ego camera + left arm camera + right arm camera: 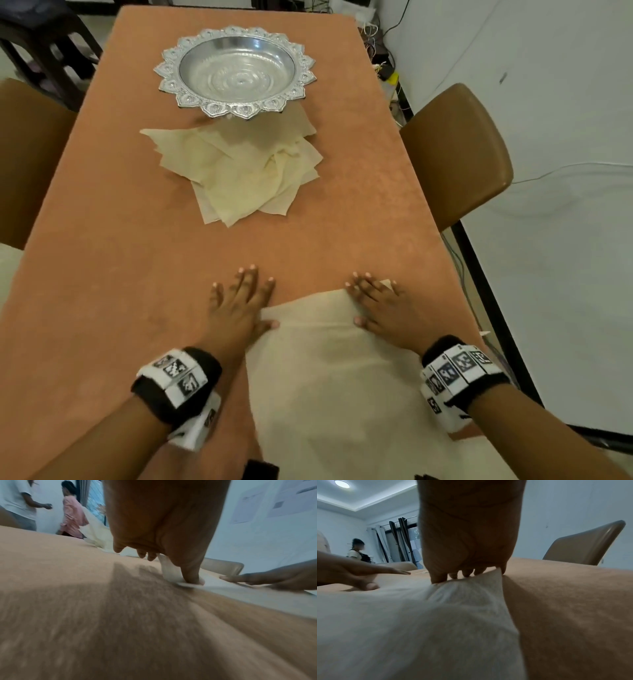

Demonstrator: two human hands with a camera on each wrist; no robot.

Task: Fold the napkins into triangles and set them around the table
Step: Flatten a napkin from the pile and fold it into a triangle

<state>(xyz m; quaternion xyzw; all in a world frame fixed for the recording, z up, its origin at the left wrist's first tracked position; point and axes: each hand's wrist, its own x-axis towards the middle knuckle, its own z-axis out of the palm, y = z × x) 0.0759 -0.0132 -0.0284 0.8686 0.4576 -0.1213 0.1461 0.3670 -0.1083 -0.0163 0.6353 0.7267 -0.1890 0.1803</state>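
Observation:
A cream napkin (pixel 329 377) lies spread at the near edge of the orange table (pixel 120 274). My left hand (pixel 239 305) lies flat with spread fingers on the table at the napkin's far left corner, its thumb (pixel 193 577) pressing that corner. My right hand (pixel 376 305) lies flat on the napkin's far right corner (pixel 471 588), fingers spread, with the cloth bunched a little under it. A loose pile of cream napkins (pixel 239 171) sits at mid table.
A silver scalloped bowl (pixel 236 70) stands beyond the pile. Brown chairs stand at the right (pixel 455 154) and the left (pixel 30 154) of the table. Cables run along the floor by the white wall at right. Other people (pixel 72 516) stand far behind.

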